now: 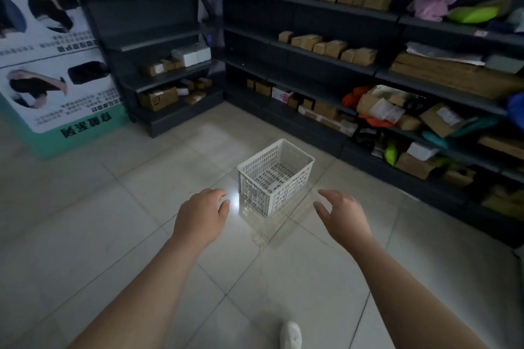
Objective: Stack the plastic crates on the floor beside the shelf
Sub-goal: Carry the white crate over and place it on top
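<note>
Crate: one white plastic crate (275,177) stands upright and empty on the tiled floor (141,207), centre of the frame, near the dark shelf (368,71) that fills the right side but not touching it. No second crate shows.
Left hand: the left hand (202,215) hangs just left of the crate's near corner, palm down, fingers loosely curled, holding nothing.
Right hand: the right hand (341,214) hangs just right of the crate, fingers spread wide, also empty.
Contact: neither hand touches the crate.
Step, as judged: reaching to take the crate by its two sides.
Risk: the perforated walls look thin; a squeeze low on the sides may bow them and let the crate slip.
Risk: the floor is glossy, so a one-sided push may slide the crate away.
Risk: the white shoe (290,336) at the bottom edge stands well behind; stepping forward could knock the crate.
</note>
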A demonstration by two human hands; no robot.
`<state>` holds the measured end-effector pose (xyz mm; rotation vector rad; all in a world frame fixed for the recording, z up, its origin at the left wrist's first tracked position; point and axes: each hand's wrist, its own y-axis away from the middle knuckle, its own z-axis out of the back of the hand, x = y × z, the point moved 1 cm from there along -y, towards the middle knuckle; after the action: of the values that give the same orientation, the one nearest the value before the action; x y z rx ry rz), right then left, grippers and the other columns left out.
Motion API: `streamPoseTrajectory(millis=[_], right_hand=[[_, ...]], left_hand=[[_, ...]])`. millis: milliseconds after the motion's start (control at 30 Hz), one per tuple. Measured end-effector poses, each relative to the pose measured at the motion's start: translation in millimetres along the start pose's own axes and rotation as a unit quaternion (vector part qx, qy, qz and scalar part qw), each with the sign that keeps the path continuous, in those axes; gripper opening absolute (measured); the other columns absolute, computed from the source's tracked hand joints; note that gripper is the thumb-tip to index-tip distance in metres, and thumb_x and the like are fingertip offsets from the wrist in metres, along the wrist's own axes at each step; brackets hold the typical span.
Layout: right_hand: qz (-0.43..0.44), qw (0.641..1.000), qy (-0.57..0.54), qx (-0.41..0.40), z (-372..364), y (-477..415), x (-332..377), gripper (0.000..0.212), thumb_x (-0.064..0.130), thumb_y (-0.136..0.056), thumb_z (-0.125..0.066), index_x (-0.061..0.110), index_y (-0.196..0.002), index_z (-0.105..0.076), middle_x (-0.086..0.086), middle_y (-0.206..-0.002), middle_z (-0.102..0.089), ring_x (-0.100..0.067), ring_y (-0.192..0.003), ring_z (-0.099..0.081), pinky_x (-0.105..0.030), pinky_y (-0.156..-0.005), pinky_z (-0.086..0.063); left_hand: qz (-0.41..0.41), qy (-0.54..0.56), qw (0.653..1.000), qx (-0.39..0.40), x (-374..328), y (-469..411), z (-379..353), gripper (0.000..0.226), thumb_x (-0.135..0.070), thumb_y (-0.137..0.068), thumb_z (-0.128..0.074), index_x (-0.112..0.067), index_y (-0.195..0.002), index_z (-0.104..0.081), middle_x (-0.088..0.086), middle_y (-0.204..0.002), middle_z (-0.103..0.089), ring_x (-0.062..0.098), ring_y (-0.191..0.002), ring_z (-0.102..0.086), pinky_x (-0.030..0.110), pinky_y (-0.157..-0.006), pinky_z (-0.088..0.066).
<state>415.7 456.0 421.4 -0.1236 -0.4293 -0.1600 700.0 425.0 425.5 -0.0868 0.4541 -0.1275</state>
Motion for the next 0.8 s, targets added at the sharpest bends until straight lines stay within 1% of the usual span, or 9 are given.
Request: streamPoseTrajectory(millis=[133,233,367,500,600,800], right_hand=[[0.0,1.0,0.006,0.01,1.4,-79.0,-27.1,0.041,0.036,-0.092,-0.053,0.018,-0.128,-0.058,-0.002,-0.131,-0.06,-0.024,-0.121,-0.052,-0.039,-0.104,-0.037],[0.004,1.0,0.013,0.023,4.2,-142.1,-44.7,0.041,0.035,-0.091,-0.053,0.017,-0.127,-0.058,-0.003,-0.13,-0.06,-0.026,-0.118,-0.053,-0.038,-0.102,-0.037],[0.014,0.999,0.021,0.038,-2.2,-220.6,-59.0,0.041,0.035,-0.091,-0.053,0.017,-0.128,-0.058,-0.004,-0.13,-0.06,-0.025,-0.12,-0.052,-0.038,-0.103,-0.035],[0.028,0.998,0.025,0.06,-17.7,-289.5,-64.9,0.038,0.033,-0.091,-0.053,0.017,-0.125,-0.059,-0.005,-0.126,-0.063,-0.028,-0.116,-0.054,-0.039,-0.101,-0.037],[0.039,0.997,0.027,0.066,-31.3,-342.8,-64.8,0.038,0.033,-0.092,-0.054,0.017,-0.126,-0.059,-0.004,-0.128,-0.062,-0.027,-0.119,-0.053,-0.04,-0.104,-0.036],[0.031,0.996,0.028,0.084,-54.2,-441.2,-55.7,0.04,0.034,-0.092,-0.053,0.018,-0.128,-0.057,-0.003,-0.128,-0.061,-0.024,-0.119,-0.053,-0.041,-0.105,-0.037]], left_hand=[[0.0,0.007,1.0,0.0,-22.8,-76.2,-26.3,0.034,-0.031,-0.093,-0.048,-0.016,-0.121,-0.06,0.005,-0.117,-0.065,0.029,-0.107,-0.059,0.039,-0.088,-0.047],[0.017,0.012,1.0,0.003,-42.5,-131.8,-43.6,0.032,-0.031,-0.093,-0.047,-0.017,-0.117,-0.062,0.004,-0.115,-0.065,0.027,-0.104,-0.06,0.037,-0.086,-0.048],[0.037,0.021,0.999,0.001,-55.1,-197.0,-67.0,0.029,-0.029,-0.093,-0.048,-0.016,-0.114,-0.064,0.006,-0.111,-0.066,0.028,-0.101,-0.061,0.036,-0.084,-0.047],[0.052,0.017,0.998,0.012,-54.2,-256.1,-87.3,0.028,-0.027,-0.093,-0.047,-0.013,-0.11,-0.064,0.007,-0.109,-0.067,0.03,-0.1,-0.061,0.037,-0.082,-0.048],[0.056,0.015,0.998,0.015,-49.9,-304.9,-100.2,0.03,-0.029,-0.094,-0.045,-0.015,-0.114,-0.063,0.006,-0.112,-0.066,0.028,-0.102,-0.06,0.036,-0.083,-0.046],[0.063,0.024,0.997,0.034,-27.7,-400.3,-121.1,0.034,-0.032,-0.094,-0.046,-0.018,-0.121,-0.061,0.005,-0.117,-0.065,0.027,-0.106,-0.06,0.035,-0.087,-0.047]])
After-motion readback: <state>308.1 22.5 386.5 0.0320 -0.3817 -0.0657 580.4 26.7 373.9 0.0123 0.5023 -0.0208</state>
